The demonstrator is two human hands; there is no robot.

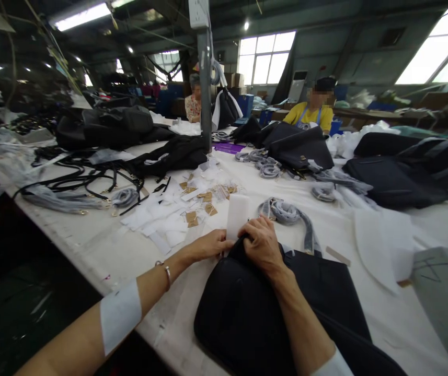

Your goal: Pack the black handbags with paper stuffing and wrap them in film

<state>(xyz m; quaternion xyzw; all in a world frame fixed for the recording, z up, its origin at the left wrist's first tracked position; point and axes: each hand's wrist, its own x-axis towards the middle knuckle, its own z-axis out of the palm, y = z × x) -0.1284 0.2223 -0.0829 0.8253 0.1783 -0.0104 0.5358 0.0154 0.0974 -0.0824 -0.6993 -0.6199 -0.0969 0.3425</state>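
A black bag (255,308) lies on the white worktable (129,250) right in front of me. A white foam sheet (237,215) stands upright at the bag's far edge. My left hand (210,244) is pinched at the bag's opening beside the foam's lower end. My right hand (262,241) is curled over the bag's top edge, fingers closed on the black fabric by the foam. A grey wrapped strap (286,214) lies just beyond my right hand.
White paper pieces and gold tags (192,201) are scattered ahead. Black straps (78,177) and black bags (110,125) lie at left, more bags (400,172) at right. A pole (205,78) rises mid-table. Two people (313,107) sit at the far side.
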